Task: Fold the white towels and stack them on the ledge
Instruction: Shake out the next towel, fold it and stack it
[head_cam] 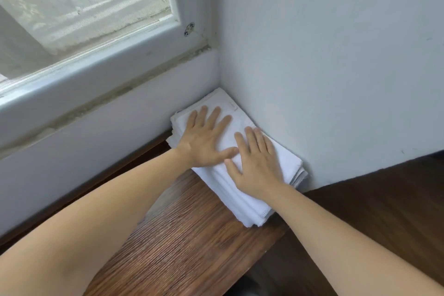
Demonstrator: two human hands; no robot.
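Note:
A stack of folded white towels point(242, 197) lies on the brown wooden ledge point(182, 243), pushed into the corner where two white walls meet. My left hand point(204, 137) presses flat on the far part of the top towel, fingers straight and spread. My right hand point(254, 163) lies flat on the nearer right part of the same towel, fingers straight. The two thumbs nearly touch. Several layered towel edges show at the stack's right side and front corner.
A white wall point(336, 55) borders the stack on the right. A window point(84, 7) with a white frame and sill sits above the low wall on the left. Dark wooden floor point(384, 211) lies to the right, below the ledge's edge.

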